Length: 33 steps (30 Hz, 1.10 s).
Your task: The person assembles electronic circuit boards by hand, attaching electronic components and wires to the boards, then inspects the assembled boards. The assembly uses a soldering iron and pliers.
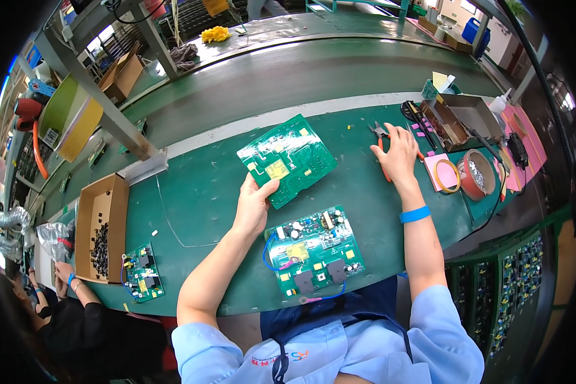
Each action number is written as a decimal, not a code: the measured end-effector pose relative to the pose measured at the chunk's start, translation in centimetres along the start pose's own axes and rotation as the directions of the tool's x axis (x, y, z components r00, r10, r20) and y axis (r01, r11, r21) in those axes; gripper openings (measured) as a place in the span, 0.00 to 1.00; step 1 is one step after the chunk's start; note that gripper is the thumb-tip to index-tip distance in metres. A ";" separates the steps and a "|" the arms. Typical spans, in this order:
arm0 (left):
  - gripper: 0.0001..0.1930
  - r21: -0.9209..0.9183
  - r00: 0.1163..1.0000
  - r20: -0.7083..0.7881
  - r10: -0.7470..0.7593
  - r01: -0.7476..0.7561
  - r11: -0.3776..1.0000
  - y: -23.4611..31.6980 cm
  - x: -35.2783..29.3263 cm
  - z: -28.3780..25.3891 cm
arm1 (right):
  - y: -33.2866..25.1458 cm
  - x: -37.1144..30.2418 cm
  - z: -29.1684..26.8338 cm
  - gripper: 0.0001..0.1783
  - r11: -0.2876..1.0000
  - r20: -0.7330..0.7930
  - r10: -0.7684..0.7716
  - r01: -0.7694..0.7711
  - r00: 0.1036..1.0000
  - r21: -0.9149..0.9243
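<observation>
From the head camera we look down on a long green work surface (198,185) and count three green rectangular printed circuit boards on it. Our left hand (255,203) pinches the first, a bare green board with pale solder traces (287,159), at its lower left corner, thumb on top and fingers underneath, so the board tilts up off the surface. The second, a populated green board with black blocks, a yellow patch and blue and pink wires (313,249), lies flat just in front of our body, below the held board and close to it without touching. The third, a smaller populated green board (142,272), lies well to the left, just beside one open brown cardboard box of small dark parts (100,224).

Our right hand (397,157) rests palm down with its fingers loosely spread over one pair of orange-handled pliers (383,144); we cannot tell whether it grips the handles. One blue band (415,214) circles that wrist. To the right we count two rolls of tape, one thin yellow ring on a pink pad (447,175) and one broad brown roll (477,174), beside one open metal tray (464,118). At the lower left, another person's hands (63,274) are at work near the cardboard box.
</observation>
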<state>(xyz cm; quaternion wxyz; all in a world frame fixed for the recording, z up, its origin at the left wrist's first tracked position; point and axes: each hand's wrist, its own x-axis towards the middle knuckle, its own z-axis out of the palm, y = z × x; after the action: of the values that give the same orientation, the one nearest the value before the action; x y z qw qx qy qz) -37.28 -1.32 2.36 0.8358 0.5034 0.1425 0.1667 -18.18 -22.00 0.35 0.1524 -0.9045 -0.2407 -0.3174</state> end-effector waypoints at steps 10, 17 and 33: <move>0.16 0.608 0.453 0.624 0.637 -0.793 -0.031 2.1 0.2 -0.3 | -4.8 -0.2 -3.4 0.28 -0.304 0.558 -0.526 -0.754 0.642 0.582; 0.11 0.492 0.307 0.849 0.430 -0.756 -0.432 3.7 -1.3 1.3 | -5.7 -0.7 -3.6 0.22 -0.275 0.544 -0.527 -0.737 0.653 0.617; 0.24 0.466 0.964 0.082 0.254 -0.262 0.845 4.2 -2.4 1.5 | -7.2 -1.3 -4.7 0.21 -0.389 0.529 -0.328 -0.622 0.783 0.679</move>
<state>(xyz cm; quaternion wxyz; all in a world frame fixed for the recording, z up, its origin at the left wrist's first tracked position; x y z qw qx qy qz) -39.39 -1.70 7.01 0.6587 0.7079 0.1027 0.2332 -25.22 -18.41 3.91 0.7918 -0.4303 -0.2759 0.3342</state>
